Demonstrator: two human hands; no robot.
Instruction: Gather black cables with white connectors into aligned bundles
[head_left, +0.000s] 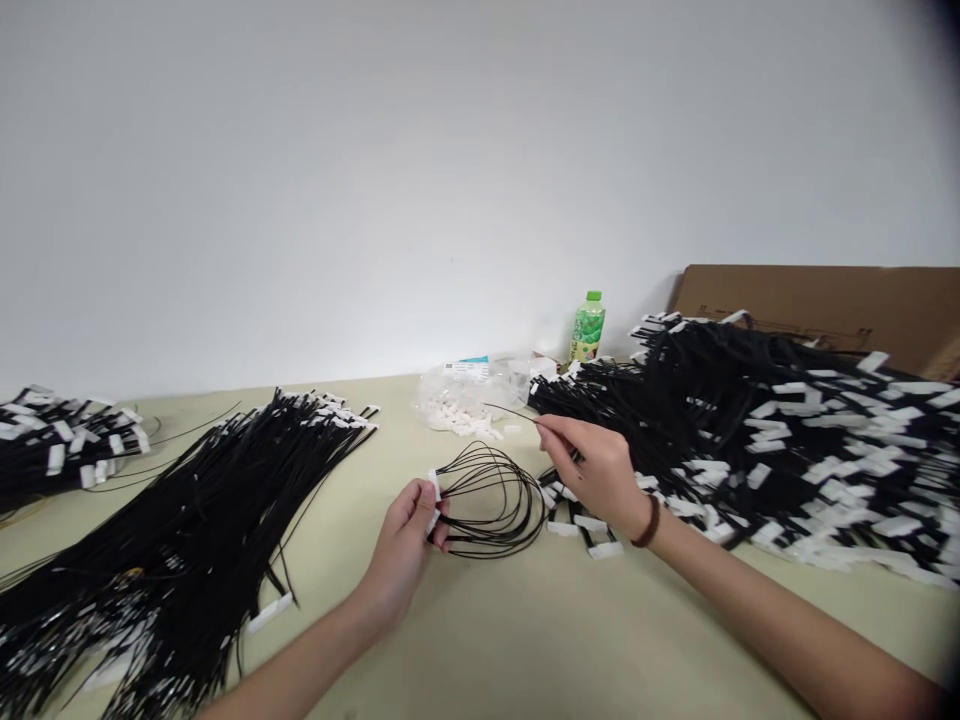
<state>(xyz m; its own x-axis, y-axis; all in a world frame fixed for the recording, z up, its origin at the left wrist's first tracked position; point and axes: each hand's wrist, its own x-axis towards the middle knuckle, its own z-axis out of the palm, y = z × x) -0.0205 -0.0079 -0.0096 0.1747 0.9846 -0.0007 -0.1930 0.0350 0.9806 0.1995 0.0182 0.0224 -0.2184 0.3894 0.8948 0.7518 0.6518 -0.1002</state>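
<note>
My left hand is closed round a white connector at the left end of a looped bundle of thin black wires. The loops bulge out to the right, over the table. Above and right of them, my right hand pinches a single black wire, whose free end points left toward the back. A brown band circles the right wrist. Whether that wire joins the bundle cannot be made out, as the fingers cover part of it.
Long black cables with white ends lie at left, beside another cable pile. A large heap of connectored cables fills the right. At the back are a clear bag, small white connectors, a green bottle and cardboard.
</note>
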